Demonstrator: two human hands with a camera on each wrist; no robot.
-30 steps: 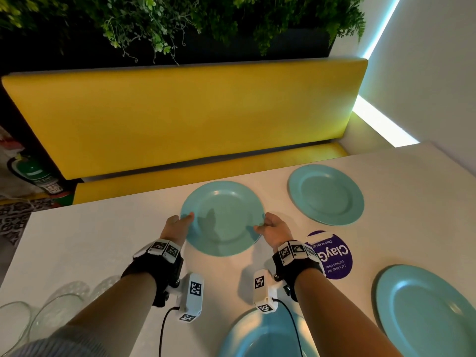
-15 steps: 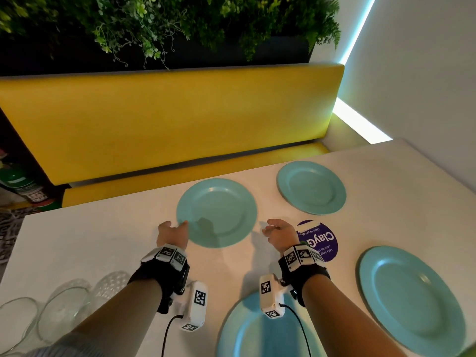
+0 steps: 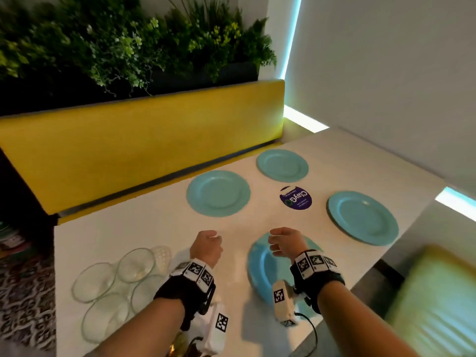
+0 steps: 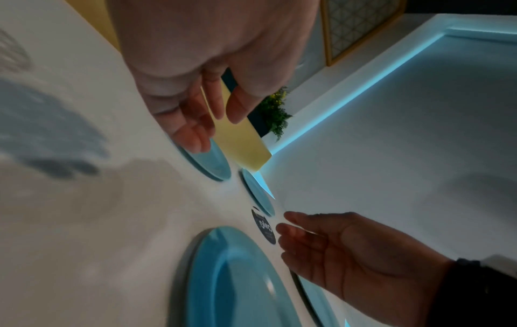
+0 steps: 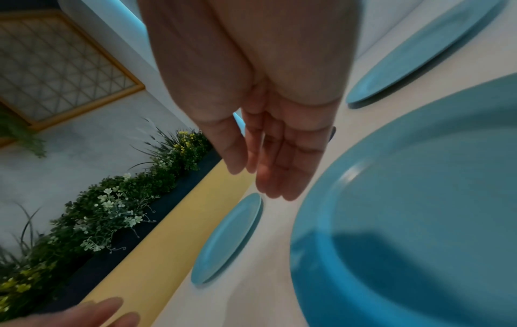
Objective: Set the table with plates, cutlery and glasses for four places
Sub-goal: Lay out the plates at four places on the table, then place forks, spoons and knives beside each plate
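1. Left hand (image 3: pixel 207 244) and right hand (image 3: pixel 286 242): each grip relaxed, fingers loosely spread, holding nothing.
2. Right hand hovers over the nearest teal plate (image 3: pixel 260 269).
3. Three more teal plates (image 3: pixel 218 194) lie empty on the white surface (image 3: pixel 128 228).
4. Clear glass bowls (image 3: pixel 94 282) cluster at left, empty.

Black wrist straps (image 3: pixel 185 292), checkered marker tags (image 3: pixel 313 262), white wrist cameras (image 3: pixel 282 302)

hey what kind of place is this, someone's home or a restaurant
Probably a cafe or restaurant booth, not a home: a long yellow bench runs along the table, a planter of greenery tops its back, and a round purple sticker sits among the four blue plates.
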